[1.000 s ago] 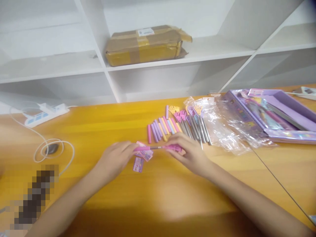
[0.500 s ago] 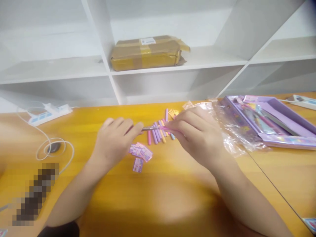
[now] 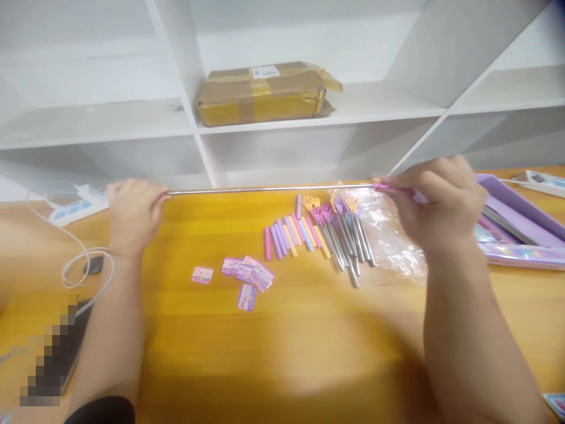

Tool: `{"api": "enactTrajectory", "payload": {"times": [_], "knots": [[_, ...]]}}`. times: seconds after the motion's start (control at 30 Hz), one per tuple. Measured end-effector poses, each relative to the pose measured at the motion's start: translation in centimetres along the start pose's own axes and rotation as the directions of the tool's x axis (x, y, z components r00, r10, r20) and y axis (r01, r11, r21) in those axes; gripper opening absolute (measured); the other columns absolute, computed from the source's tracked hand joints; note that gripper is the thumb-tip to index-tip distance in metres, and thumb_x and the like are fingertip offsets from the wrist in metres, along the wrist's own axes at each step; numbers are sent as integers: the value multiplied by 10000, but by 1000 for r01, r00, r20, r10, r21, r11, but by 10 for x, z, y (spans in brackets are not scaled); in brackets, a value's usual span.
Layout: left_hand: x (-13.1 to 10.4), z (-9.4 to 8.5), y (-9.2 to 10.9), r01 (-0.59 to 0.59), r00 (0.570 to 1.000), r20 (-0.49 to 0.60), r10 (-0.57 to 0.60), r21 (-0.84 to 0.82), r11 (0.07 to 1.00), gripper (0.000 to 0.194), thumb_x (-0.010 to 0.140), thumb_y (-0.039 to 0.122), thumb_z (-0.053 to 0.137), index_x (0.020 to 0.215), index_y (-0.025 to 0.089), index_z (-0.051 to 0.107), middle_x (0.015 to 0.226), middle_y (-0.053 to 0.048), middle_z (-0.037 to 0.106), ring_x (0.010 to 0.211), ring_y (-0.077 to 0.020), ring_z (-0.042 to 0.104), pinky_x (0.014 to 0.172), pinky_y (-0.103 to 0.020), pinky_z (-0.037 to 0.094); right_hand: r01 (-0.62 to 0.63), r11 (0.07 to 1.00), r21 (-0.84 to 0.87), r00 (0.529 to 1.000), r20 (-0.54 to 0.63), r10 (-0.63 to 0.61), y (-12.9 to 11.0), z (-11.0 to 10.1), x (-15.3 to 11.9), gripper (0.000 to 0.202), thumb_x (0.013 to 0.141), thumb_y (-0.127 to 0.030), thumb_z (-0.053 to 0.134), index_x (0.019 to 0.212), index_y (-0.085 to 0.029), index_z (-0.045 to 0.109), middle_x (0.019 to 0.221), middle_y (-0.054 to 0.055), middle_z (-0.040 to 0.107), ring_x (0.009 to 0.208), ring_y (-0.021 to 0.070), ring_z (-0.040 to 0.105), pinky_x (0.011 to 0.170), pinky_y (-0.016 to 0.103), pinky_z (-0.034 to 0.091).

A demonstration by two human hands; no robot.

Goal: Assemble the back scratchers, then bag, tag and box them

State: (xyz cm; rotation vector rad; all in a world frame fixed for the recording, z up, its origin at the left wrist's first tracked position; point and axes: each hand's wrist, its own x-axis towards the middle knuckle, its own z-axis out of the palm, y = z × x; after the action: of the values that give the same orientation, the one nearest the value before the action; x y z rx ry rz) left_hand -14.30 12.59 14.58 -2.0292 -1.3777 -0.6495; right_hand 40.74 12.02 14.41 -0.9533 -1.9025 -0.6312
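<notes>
A thin silver telescopic rod (image 3: 269,189) stretches level between my two hands, above the table. My left hand (image 3: 136,213) is closed on its left end. On the right, my right hand (image 3: 436,203) pinches the pink end of the rod. Below it lie several metal rods with small hand-shaped heads (image 3: 346,227) in yellow, pink, purple and blue. Beside them is a row of pastel tubes (image 3: 286,234). Several small printed cards (image 3: 247,272) lie left of the tubes, with a single card (image 3: 202,275) apart from them.
Clear plastic wrapping (image 3: 392,241) lies under and beside my right hand. A purple box (image 3: 525,218) sits at the right. White power strips, a looped cable (image 3: 66,277) and a dark, pixelated object are around. A taped carton (image 3: 265,97) rests on the white shelf.
My hands have moved far apart, left and right, and the rod between them is now much longer. The hand-headed rods and a single card have come into view.
</notes>
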Motion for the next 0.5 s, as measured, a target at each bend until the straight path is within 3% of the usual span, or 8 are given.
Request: {"api": "enactTrajectory", "payload": {"times": [0.13,0.33,0.5], "knots": [[-3,-3,-10,-7,998,65,10,-42,999,431,1088,568,466,1002,257,751,848,-24,723,968,-252,539,960,-454,304,-144,988,49,988,68,141,34,-6,-11,258,968,-480,758,814,-272,755,800,43,736,757,182,638,745,332,478],[-6,-14,-14,124,988,91,-122,-18,992,446,1088,559,430,1051,248,748,912,-52,738,1112,-290,495,1025,-487,228,-248,961,-127,964,-128,232,74,-24,-28,495,942,-674,637,754,-228,739,742,116,725,744,236,631,737,378,459],[-6,-9,-13,147,974,175,-142,-19,989,493,1091,584,380,1044,240,729,928,-57,721,1124,-286,478,1040,-480,221,-324,927,-187,945,-116,307,95,-31,-38,492,904,-674,682,713,-222,721,724,89,707,730,237,631,752,376,466]]}}
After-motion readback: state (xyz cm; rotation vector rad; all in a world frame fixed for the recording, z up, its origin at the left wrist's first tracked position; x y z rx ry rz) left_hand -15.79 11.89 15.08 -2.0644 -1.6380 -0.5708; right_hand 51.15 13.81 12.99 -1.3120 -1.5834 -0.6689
